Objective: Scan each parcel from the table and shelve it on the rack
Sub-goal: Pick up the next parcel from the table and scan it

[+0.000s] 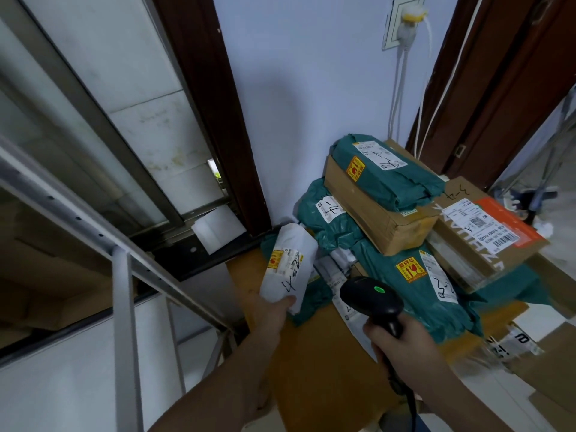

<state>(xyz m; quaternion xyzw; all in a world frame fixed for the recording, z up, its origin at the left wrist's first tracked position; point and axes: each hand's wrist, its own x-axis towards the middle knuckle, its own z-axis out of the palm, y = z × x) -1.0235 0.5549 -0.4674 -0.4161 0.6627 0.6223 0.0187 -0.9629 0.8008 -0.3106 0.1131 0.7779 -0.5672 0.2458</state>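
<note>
The left hand (274, 307) grips a white parcel (288, 269) by its lower end, lifted beside the piled parcels (405, 213) on the table (311, 353); its label faces up. The right hand (402, 341) is curled round a black scanner (372, 299); its green light glows.

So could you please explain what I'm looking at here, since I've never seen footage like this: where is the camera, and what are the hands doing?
There is no machine here. The single picture comes from a wide-angle camera worn on a person's head, looking forward and down, so the two arms reaching in from the bottom are the wearer's own. The left hand grips a white parcel bearing a label and handwriting. The right hand holds a black scanner, whose green light is lit. Ahead, a table carries a pile of green bags and cardboard boxes. The grey metal frame on the left is the rack.
</note>
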